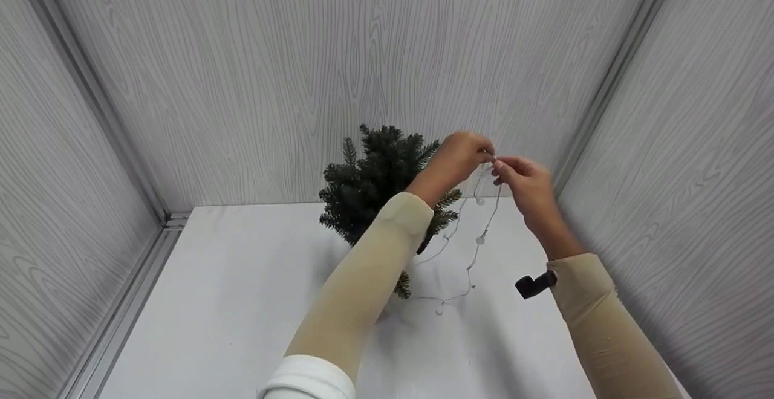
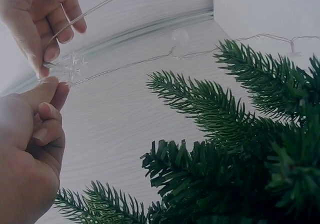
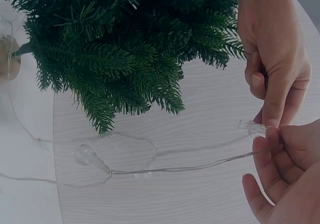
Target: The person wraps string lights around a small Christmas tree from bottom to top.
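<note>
Both hands meet fingertip to fingertip, grips narrow. Left hand (image 1: pixel 456 157): thumb and finger pinch at a clear star-shaped piece (image 2: pixel 75 68). Right hand (image 1: pixel 529 187): thumb and fingertips pinch close beside it, at the wire; exact contact is partly hidden by the fingers. Remaining right fingers loosely bent in the right-wrist view.

Location of light string (image 3: pixel 175 170): held up between the two hands, with two strands hanging below the fingertips. Its lower run passes to the left, under the left forearm; whether it rests on the white table (image 1: pixel 242 302) or hangs just above cannot be told. Clear round bulb (image 1: pixel 481 240) hangs on the strand below the right hand. Green tree (image 1: pixel 375 175) stands to the left of the left hand, partly behind that forearm.

Handling (judgement): string very light; wire thin, bendable, probably a little springy and inclined to keep kinks. Clear pieces look like hard, smooth plastic, likely slippery; star points and wire joints seem the weak spots. Best hold: wire just beside a piece, or the piece's base, pinched gently. Tugging a hanging strand could snag it on the needles beside the left hand.
</note>
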Demonstrator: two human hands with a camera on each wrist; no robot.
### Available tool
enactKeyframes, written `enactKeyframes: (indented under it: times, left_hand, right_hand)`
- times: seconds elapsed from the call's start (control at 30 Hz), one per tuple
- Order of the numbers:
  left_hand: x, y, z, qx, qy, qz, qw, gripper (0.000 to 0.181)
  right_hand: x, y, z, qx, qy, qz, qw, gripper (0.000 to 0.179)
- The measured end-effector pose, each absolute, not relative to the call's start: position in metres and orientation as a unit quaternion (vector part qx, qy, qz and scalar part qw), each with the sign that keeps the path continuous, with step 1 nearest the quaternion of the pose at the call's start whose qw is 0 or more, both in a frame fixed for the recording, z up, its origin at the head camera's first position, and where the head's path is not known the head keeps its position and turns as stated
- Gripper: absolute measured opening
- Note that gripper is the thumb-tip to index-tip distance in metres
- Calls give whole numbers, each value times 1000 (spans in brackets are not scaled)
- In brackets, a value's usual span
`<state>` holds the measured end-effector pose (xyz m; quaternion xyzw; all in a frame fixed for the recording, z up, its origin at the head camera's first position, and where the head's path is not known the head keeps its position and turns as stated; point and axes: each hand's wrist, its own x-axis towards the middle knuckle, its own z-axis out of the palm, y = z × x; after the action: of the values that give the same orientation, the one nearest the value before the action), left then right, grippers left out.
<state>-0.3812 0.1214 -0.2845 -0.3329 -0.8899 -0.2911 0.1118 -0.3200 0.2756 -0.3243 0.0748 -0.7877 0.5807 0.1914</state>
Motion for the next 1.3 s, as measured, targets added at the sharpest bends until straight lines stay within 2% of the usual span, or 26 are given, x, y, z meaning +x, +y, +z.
enactKeyframes:
  times: [0.2,0.5,0.73,1.0,1.3]
  left_hand:
    - [-377,116,-275,-328,-888,-300,119,22]
    - [-374,110,-249,-331,-869,-356,93,24]
    - [-380,105,-244,-311,-854,-406,92,22]
    - [-377,110,-230,-311,-825,-471,42,23]
    - [-370,109,-214,-333,-809,-483,39,22]
  right_hand:
    - [-309,273,-328,82,-788,580,189,34]
    - [-294,272,-327,100,-777,576,233,32]
    - [-287,268,-326,102,-775,580,228,32]
    - [-276,267,-324,112,-765,586,244,27]
    - [-267,265,-319,120,-760,576,275,26]
